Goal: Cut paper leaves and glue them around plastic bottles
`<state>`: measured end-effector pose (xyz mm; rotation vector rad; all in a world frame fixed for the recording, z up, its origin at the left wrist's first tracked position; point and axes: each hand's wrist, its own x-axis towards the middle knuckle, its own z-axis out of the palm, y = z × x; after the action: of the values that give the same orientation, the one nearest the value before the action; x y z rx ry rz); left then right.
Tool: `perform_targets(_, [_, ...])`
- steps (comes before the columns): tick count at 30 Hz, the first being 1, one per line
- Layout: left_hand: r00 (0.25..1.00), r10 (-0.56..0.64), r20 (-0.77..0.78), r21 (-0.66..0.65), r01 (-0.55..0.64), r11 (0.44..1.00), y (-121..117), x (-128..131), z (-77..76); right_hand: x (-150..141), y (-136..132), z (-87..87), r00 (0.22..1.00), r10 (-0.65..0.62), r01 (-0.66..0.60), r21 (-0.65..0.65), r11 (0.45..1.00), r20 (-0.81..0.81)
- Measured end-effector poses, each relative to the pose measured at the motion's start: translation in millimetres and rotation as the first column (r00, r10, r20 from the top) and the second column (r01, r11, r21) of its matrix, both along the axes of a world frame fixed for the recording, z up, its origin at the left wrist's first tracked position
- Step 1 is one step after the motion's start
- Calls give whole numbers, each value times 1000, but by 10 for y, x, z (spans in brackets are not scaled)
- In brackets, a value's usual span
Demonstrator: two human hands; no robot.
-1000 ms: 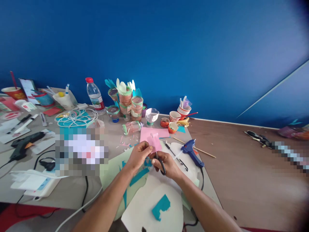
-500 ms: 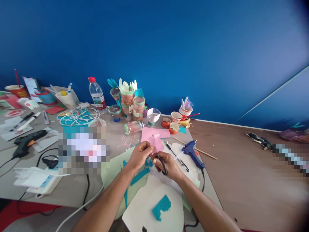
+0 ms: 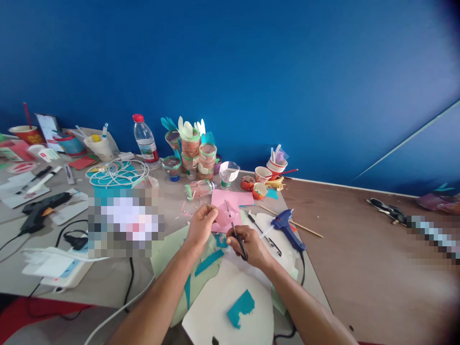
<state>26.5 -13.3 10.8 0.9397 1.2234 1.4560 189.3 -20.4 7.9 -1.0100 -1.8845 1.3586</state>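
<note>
My left hand (image 3: 204,221) pinches the edge of a small piece of pink paper (image 3: 223,219) between thumb and fingers. In my right hand (image 3: 249,244) is a pair of scissors (image 3: 235,233) with dark handles, its blades pointing up and away, over the pink piece. Whether the blades touch the paper I cannot tell. Behind both hands lies a larger pink sheet (image 3: 242,198) on the table. Below them are a white sheet (image 3: 230,282), a pale green sheet (image 3: 176,239) and a cut teal scrap (image 3: 241,307).
A blue glue gun (image 3: 283,223), a black pen (image 3: 264,233) and a wooden stick (image 3: 305,229) lie to the right. Decorated bottle pieces (image 3: 190,153) and a water bottle (image 3: 145,143) stand at the back. On the left are a black glue gun (image 3: 41,211) and a power strip (image 3: 68,270).
My left hand has drawn slightly left and up with the pink piece, which is now tilted. The scissors stay in my right hand, a little farther from the left fingers.
</note>
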Motion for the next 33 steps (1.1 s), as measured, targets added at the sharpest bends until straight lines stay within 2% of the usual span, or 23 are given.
perform_targets(6, [989,79,121,-2,-80,997,37,-36,-14,-37,-3,-11,999,4,-6,47,999,33])
perform_targets(13, [961,67,268,-18,-65,998,27,-46,56,-32,-11,-33,987,19,-39,120,992,158])
perform_targets(16, [967,67,248,-15,-65,998,31,-57,63,-32,-24,-23,979,31,-60,142,988,199])
perform_targets(23, [976,86,201,23,-93,995,85,-118,-32,-28,-28,-23,973,42,-80,159,984,229])
perform_targets(29, [966,64,249,-46,-55,997,37,-104,34,-39,-29,-15,973,16,-54,161,986,228])
perform_targets(33, [961,18,277,-45,-6,999,24,-84,61,-38,-22,-28,981,-22,-8,157,988,191])
